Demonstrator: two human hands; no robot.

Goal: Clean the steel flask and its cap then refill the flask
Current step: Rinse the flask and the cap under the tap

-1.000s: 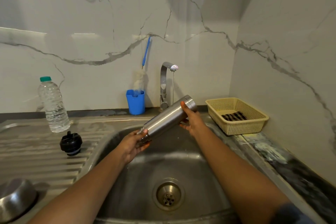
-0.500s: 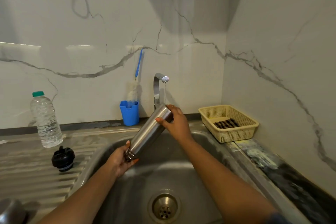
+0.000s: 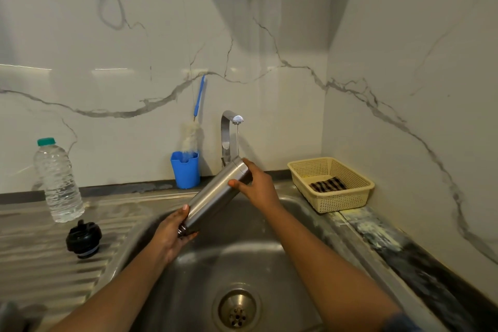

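Note:
The steel flask (image 3: 214, 201) is held tilted over the sink (image 3: 283, 259), its neck low at the left and its base high under the tap (image 3: 231, 129). A thin stream of water runs from the tap onto the upper end. My left hand (image 3: 169, 234) grips the neck end from below. My right hand (image 3: 256, 183) holds the base end, thumb across the steel body. The black cap (image 3: 84, 239) stands alone on the ribbed draining board (image 3: 35, 264), left of the sink.
A clear plastic water bottle (image 3: 58, 183) with a green cap stands at the back left. A blue cup (image 3: 186, 170) holds a bottle brush (image 3: 192, 135) beside the tap. A cream basket (image 3: 350, 197) with a dark cloth (image 3: 327, 184) sits on the right counter.
Both hands have carried the flask back and up to the running tap, its base now under the stream. The camera has tilted upward, so everything sits lower in view.

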